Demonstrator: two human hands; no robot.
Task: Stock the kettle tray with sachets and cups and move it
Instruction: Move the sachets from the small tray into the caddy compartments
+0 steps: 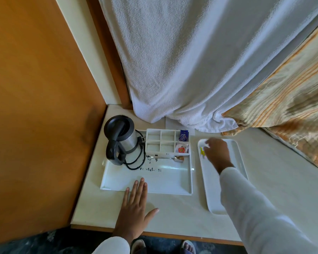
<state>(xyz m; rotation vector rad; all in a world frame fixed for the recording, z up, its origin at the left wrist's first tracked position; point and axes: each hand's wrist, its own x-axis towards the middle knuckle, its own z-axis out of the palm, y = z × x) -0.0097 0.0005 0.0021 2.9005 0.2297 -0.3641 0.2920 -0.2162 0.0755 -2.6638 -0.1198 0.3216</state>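
White plastic, that's the kettle tray (117,182), sitting on the pale counter (173,209) right in front of me, with the steel kettle (122,139) and its coiled black cord (136,160) in the far left corner. Behind it the sachet organiser (155,142) has most compartments bare; only the right-hand ones hold a blue sachet (184,136) and a red-and-white sachet (181,148), and a spoon (165,157) lies just in front. No cups anywhere I can see, so I judge the stocking is barely begun and the move is still to come. My left hand (136,208) lies flat and released, fingertips over the tray's near rim, steadying it. My right hand (217,153) is reaching into the second tray (237,162) beside it, curled around something yellow (202,151), probably a sachet, though it's too blurred to say whether I've actually got a grip. Around us: an orange wooden panel (35,107) on the left, a white towel (191,61) draped down onto the counter's back edge, a striped bedspread (292,116) to the right, and my sandalled feet (187,247) below.
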